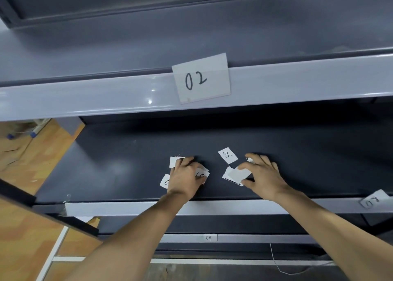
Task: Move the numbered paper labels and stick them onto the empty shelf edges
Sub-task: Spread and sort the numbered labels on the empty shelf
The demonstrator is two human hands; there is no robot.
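Shelves of grey metal fill the view, seen from above, with two bare hands reaching onto the dark middle shelf (127,153). The left hand (185,177) lies palm down with fingers spread across three loose labels (174,161), pressing rather than pinching them. The right hand (262,174) pinches a small pile of labels (237,175) between thumb and fingers; their count cannot be told. One label marked 05 (228,155) lies alone between the hands, just beyond the pile. Three labels are stuck on shelf edges: 02 (201,78) on the upper edge, 08 (373,201) at far right on the middle edge, 09 (210,237) on the lower edge.
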